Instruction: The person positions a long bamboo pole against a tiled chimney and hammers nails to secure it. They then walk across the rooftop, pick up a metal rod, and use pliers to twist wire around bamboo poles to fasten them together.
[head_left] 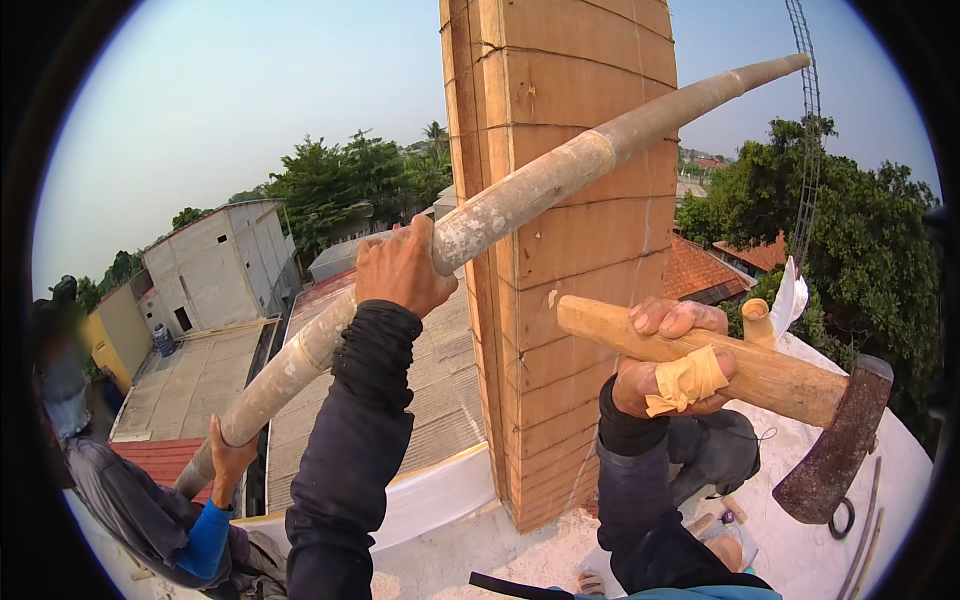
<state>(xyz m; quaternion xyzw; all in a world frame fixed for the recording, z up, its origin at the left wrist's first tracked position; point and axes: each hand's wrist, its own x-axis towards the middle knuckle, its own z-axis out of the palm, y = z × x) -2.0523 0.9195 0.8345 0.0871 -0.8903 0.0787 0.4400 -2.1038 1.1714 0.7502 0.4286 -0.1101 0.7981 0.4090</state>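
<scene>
A long, weathered bamboo pole (530,195) slants from the lower left up to the far right, passing in front of a wooden-panelled column (590,260). My left hand (402,268) is wrapped round the pole's middle. In my right hand (672,355) is a hatchet (838,445), gripped by its thick wooden handle. Its rusty head hangs at the right, blade downward, apart from the pole. Yellowish tape is wound round a digit of that hand. At the left, a co-worker's hand (230,458) holds the pole's lower part.
The co-worker (160,505) is close on my left. Below lies a pale roof surface (800,430) with a dark shoe (715,450), a black ring (842,517) and thin rods (868,540). A white ledge (430,505) borders a drop to lower corrugated roofs (425,385).
</scene>
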